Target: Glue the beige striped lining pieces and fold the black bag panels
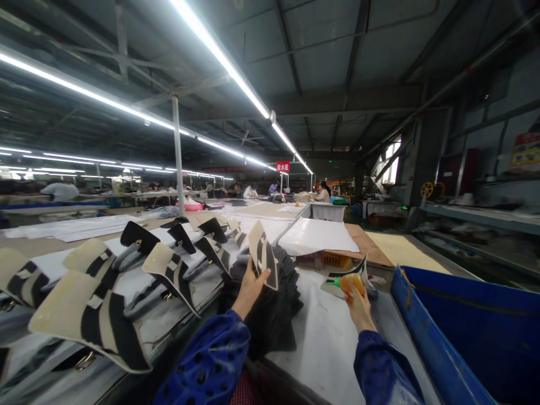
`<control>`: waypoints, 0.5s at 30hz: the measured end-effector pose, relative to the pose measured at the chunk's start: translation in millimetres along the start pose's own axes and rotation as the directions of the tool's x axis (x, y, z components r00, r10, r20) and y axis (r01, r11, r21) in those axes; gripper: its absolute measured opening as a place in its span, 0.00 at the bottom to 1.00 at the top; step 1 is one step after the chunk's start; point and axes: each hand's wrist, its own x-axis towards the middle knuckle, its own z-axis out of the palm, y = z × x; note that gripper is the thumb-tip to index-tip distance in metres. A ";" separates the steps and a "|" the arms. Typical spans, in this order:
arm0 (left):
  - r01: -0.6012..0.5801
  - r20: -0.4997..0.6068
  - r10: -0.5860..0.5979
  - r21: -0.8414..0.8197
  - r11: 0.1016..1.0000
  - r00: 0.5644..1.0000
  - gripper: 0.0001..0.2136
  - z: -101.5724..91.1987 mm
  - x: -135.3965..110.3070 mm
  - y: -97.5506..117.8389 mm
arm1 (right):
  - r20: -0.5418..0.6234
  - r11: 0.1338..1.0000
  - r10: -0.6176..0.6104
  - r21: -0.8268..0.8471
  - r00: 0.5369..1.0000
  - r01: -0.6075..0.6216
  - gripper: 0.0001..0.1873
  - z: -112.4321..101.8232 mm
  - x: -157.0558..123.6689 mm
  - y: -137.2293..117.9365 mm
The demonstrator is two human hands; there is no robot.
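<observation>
My left hand (252, 288) grips a curved cream-and-black striped panel (262, 253) by its lower edge, above a tall stack of black sheets (276, 315). In my right hand (359, 306) is a squeeze bottle (352, 283) with orange contents and a green nozzle, tipped on its side with the nozzle to the left. Another dark-and-white piece (333, 275) lies just behind the bottle, partly hidden by it. Several more striped panels (101, 320) with metal hardware stand bent on the table to the left.
A large blue bin (476, 315) stands close on the right. White sheets (318, 235) and a yellowish board (405, 253) lie further back. An orange basket (336, 260) sits under the tabletop edge. Several people work at distant tables; one person (324, 194) sits far ahead.
</observation>
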 end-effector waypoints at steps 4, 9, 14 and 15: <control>0.006 0.028 -0.006 -0.031 1.000 1.000 0.16 0.6 0.5 2.1 | -0.101 0.999 0.021 0.031 0.995 -0.018 0.19 6.6 7.6 -28.1; -0.039 0.032 0.042 -0.075 0.996 0.999 0.30 2.1 -13.3 0.3 | -0.003 0.996 0.082 0.044 0.997 -0.082 0.18 -0.2 -11.5 -88.4; -0.084 -0.087 0.086 0.028 0.996 0.992 0.32 -3.8 -72.7 -3.4 | 0.118 0.982 0.187 -0.033 0.975 -0.184 0.18 -28.1 -56.1 -147.9; -0.098 -0.084 0.104 0.072 0.993 0.991 0.30 -3.8 -86.0 0.5 | 0.140 0.978 0.206 -0.056 0.968 -0.200 0.21 -34.1 -66.5 -154.9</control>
